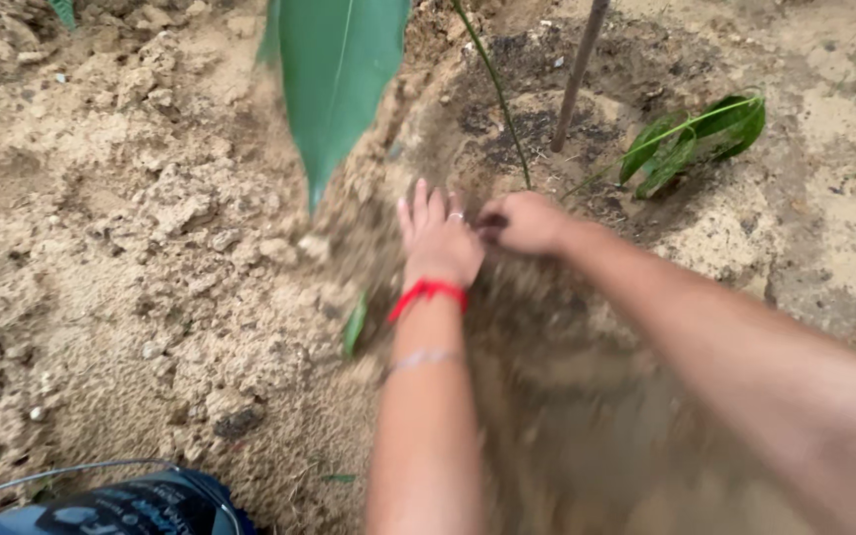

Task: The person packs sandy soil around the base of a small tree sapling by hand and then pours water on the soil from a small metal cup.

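left hand point(438, 238): palm down on the loose soil point(537, 327) at the edge of a dug hollow, fingers straight and held close together, a ring on one finger, a red thread band point(428, 292) at the wrist and a thin pale bracelet point(423, 359) further up the forearm. right hand point(525, 223): just beside the left, touching or nearly so, fingers curled in over dark earth; the hand is blurred, so whether it grips a clod or only presses cannot be told. soil: sandy brown, crumbly and clodded to the left, darker and damp-looking in the hollow under and beyond both hands. sapling stem point(499, 94): thin, green, rising from the dark patch just beyond the right hand. stake point(575, 79): brown, upright, a little to the right of the stem. large green leaf point(334, 79): hanging in from the top, close to the camera. small drooping leaves point(695, 139): on the ground to the right of the stake. dark container with wire handle point(121, 500): bottom left corner, well apart from the hands.
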